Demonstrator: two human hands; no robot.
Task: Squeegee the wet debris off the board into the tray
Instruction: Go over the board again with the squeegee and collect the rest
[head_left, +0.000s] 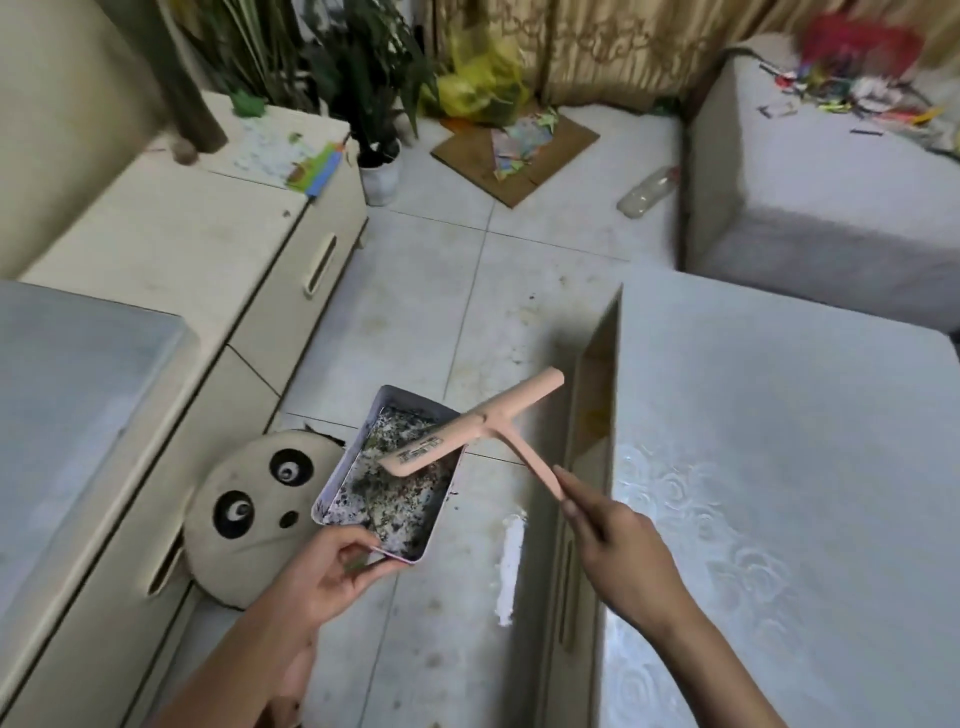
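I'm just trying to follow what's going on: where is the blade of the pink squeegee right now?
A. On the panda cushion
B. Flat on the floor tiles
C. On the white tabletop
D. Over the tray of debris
D: the squeegee blade sits across the tray, which the left hand holds by its near edge while the right hand grips the handle.

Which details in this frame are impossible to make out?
Head view:
- label on squeegee: print too small to read.
- Handle end of squeegee: hidden inside right hand.
- Near edge of tray: partly covered by left hand.
- Some debris: under the squeegee blade.
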